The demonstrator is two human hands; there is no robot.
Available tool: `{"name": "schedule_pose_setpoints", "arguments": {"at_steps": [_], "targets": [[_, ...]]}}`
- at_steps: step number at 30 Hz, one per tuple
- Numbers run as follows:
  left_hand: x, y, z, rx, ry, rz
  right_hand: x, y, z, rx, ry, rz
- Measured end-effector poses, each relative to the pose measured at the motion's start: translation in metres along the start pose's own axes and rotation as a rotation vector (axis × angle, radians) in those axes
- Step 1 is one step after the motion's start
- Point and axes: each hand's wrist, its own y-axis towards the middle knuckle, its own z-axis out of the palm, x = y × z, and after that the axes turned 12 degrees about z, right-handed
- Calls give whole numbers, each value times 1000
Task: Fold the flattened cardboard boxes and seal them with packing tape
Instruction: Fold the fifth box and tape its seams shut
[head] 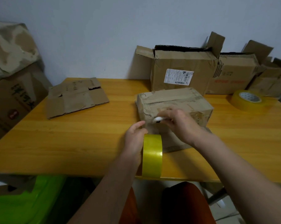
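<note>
The folded box (pixel 174 107) sits right of the table's (pixel 71 143) middle, long axis running left-right, just beyond both hands. The left hand (pixel 134 139) grips the tape roll (pixel 152 155) at the box's near face. The right hand (pixel 178 122), nearer the box, pinches a small white cutter (pixel 158 119) against the stretched tape.

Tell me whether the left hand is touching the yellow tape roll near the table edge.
Touching. The head view shows the left hand gripping the tape roll from its left side, fingers curled over the top with no gap between them.
</note>
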Motion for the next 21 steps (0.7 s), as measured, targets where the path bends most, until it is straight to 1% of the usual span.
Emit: {"name": "schedule_pose_setpoints", "arguments": {"at_steps": [7, 10, 12, 13, 15, 17, 19, 21], "targets": [[6, 6, -2, 16, -51, 13, 18, -1, 2, -15, -246, -166], [8, 8, -3, 14, -55, 25, 12, -1, 3, -41, -375, -149], [8, 10, -4, 20, -69, 29, 0, -2, -3, -30, -365, -37], [8, 10, -5, 27, -72, 31, -7, -2, -7, 3, -292, 54], [9, 12, -5, 44, -76, 30, -23, -6, -14, 117, -52, 229], [10, 13, -5, 45, -77, 22, -41, -15, -17, 248, 118, 347], [10, 14, -4, 45, -81, 7, -58, -25, -16, 304, 179, 453], [9, 15, -3, 36, -83, -6, -75, -33, -14, 310, 186, 553]]}}
